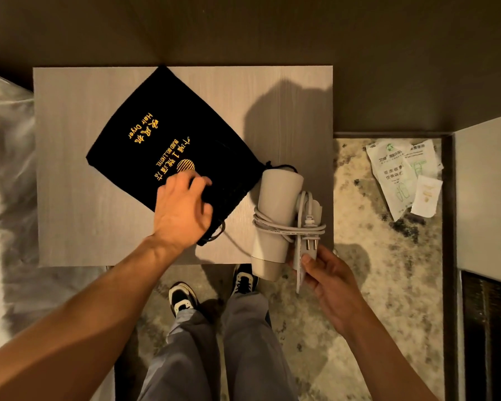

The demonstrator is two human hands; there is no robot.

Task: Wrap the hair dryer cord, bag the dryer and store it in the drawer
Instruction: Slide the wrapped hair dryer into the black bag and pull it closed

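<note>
A white hair dryer [275, 204] hangs over the right front corner of the wooden nightstand [78, 175]. Its grey cord [289, 228] is wound around the body, and the plug [310, 244] points toward me. My right hand [327, 279] holds the dryer by its folded handle, near the plug. A black drawstring bag [168, 137] with gold lettering lies flat on the nightstand, its mouth toward the dryer. My left hand [182, 209] rests on the bag's near edge, fingers curled onto the cloth by the mouth.
A white bed [6, 175] borders the nightstand on the left. Torn white wrappers [402, 175] lie on the patterned carpet to the right. A pale cabinet edge [489, 192] stands at far right. My feet are below the nightstand's front edge.
</note>
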